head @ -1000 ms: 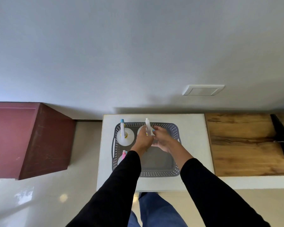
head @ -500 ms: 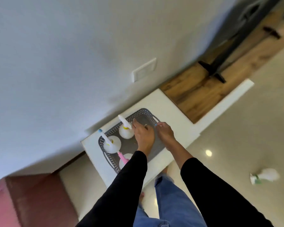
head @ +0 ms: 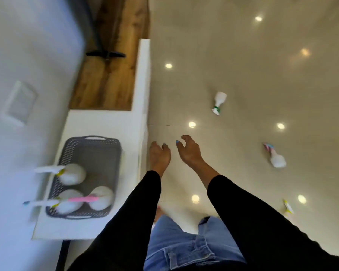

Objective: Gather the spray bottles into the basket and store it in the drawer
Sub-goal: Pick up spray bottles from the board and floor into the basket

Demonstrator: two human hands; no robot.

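A grey perforated basket sits on a white cabinet top at the left. Three white spray bottles stand in it: one with a yellow collar, one with a blue tip and one with a pink sprayer. On the beige floor lie a green-collared bottle, a pink and blue one and a yellow one. My left hand and my right hand hover over the floor beside the cabinet, both empty with loosely curled fingers.
A wooden shelf surface with a black stand foot runs beyond the cabinet along the wall. A white wall plate is at the left. My jeans show below. Ceiling lights reflect on the glossy floor.
My view has swung right from the basket toward the floor. Both hands have left the basket and its bottle and now hang empty over the floor.
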